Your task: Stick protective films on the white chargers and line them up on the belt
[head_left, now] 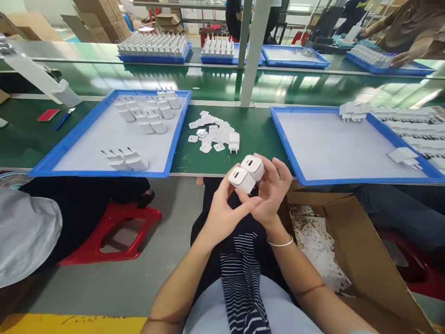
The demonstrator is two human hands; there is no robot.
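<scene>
Two white USB charger plugs are held side by side over my lap, port faces turned up toward me. My left hand (227, 208) grips the nearer charger (241, 179), its thumb stretched toward my other hand. Around the farther charger (252, 167) close the fingers of my right hand (273, 190). Part of a metal prong shows below them. On the green bench just beyond lies a loose pile of small white cover plates (217, 132), with a single charger (234, 142) standing on its prongs at the pile's right side.
A blue-rimmed tray (170, 153) at left holds several chargers, prongs up. Another blue-rimmed tray (290, 150) at right has a few chargers. Below it, a cardboard box (361, 241) contains white scraps. A metal post (255, 55) rises behind the pile. People sit on both sides.
</scene>
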